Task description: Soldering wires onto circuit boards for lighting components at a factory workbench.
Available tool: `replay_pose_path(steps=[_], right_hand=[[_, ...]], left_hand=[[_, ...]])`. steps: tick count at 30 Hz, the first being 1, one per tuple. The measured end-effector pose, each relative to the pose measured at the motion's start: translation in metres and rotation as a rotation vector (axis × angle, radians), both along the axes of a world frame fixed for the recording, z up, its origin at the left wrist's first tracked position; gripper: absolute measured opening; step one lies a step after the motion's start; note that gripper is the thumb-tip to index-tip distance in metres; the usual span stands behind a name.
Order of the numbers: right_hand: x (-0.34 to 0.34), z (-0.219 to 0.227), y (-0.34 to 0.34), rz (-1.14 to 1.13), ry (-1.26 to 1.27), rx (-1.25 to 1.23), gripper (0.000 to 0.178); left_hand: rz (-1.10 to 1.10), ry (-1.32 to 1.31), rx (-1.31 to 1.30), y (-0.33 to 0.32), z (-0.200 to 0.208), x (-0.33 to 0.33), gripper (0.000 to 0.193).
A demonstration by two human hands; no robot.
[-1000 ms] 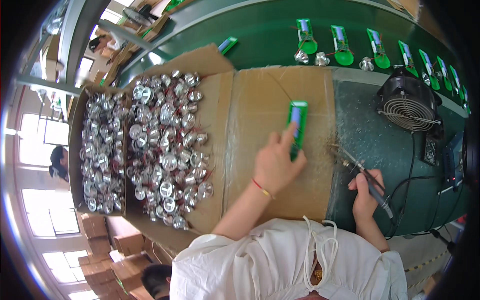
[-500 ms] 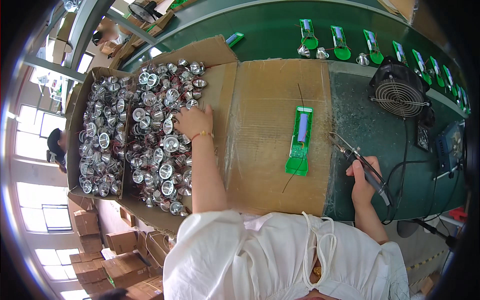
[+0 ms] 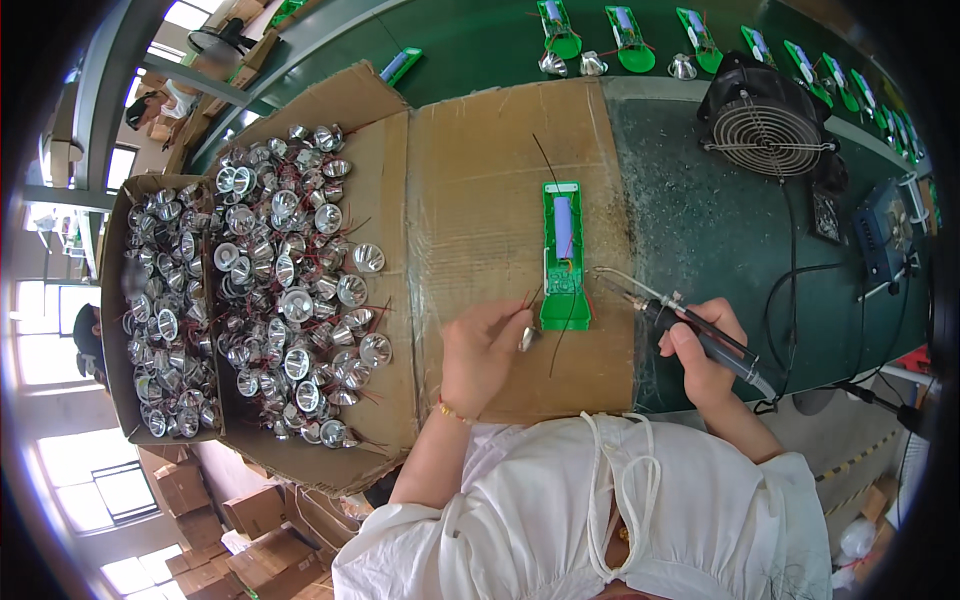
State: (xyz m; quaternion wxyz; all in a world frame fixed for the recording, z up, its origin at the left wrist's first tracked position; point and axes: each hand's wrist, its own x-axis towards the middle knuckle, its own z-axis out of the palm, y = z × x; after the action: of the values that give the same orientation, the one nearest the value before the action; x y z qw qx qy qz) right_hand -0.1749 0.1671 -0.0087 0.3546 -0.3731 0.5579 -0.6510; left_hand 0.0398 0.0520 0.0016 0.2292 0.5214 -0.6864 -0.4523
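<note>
My left hand (image 3: 482, 352) pinches a small silver reflector lamp (image 3: 526, 335) by its back, its thin red wires sticking up past the fingertips. Just right of it, a green plastic housing (image 3: 566, 315) lies on the cardboard sheet (image 3: 470, 200). The housing carries a purple cylindrical battery (image 3: 563, 228) and a circuit board, with black wires reaching out at both ends. My right hand (image 3: 706, 350) grips a soldering iron (image 3: 722, 352) with a thin metal feed tube along it. Its tip points left toward the housing, apart from it.
An open carton (image 3: 395, 330) at the left holds many silver reflector lamps. A fan (image 3: 765, 135) with a round grille and a blue box (image 3: 880, 232) with cables stand at the right. Green housings (image 3: 630, 45) line the far belt. Two other people are in the background.
My left hand has moved from the carton toward me and right, bringing out a reflector lamp beside the housing. My right hand still holds the soldering iron. The whole view has shifted slightly.
</note>
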Motion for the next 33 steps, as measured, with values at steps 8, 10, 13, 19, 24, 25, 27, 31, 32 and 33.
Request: replay_pose_path(steps=[8,10,13,19,24,25,27,31,32,33], right_hand=[[0.007,-0.013,-0.001,0.108,0.119,0.031,0.014],[0.009,-0.015,-0.002,0.094,0.119,0.045,0.014],[0.014,-0.016,-0.008,0.046,0.061,0.037,0.015],[0.015,-0.014,-0.012,0.026,0.011,0.046,0.013],[0.014,-0.012,-0.011,0.078,0.007,0.118,0.011],[0.015,-0.010,-0.011,0.077,0.006,0.119,0.011],[0.017,-0.005,-0.011,0.015,-0.076,0.086,0.011],[0.012,-0.005,-0.006,-0.014,-0.030,0.049,0.013],[0.012,-0.004,-0.005,-0.014,-0.031,0.050,0.013],[0.012,-0.003,-0.004,-0.014,-0.032,0.060,0.013]], left_hand=[[-0.057,-0.017,-0.234,0.005,-0.009,-0.024,0.015],[0.000,0.000,-0.191,0.006,-0.013,-0.026,0.013],[-0.008,0.002,-0.227,0.002,-0.018,-0.027,0.013],[0.012,0.029,-0.225,0.001,-0.019,-0.030,0.013],[0.008,0.036,-0.206,0.001,-0.019,-0.029,0.013],[0.009,0.048,-0.203,0.001,-0.019,-0.030,0.013],[0.007,0.039,-0.199,0.000,-0.018,-0.030,0.013],[0.008,0.043,-0.182,0.000,-0.016,-0.031,0.014],[0.007,0.042,-0.181,0.001,-0.015,-0.031,0.014],[0.010,0.038,-0.157,0.001,-0.013,-0.031,0.015]])
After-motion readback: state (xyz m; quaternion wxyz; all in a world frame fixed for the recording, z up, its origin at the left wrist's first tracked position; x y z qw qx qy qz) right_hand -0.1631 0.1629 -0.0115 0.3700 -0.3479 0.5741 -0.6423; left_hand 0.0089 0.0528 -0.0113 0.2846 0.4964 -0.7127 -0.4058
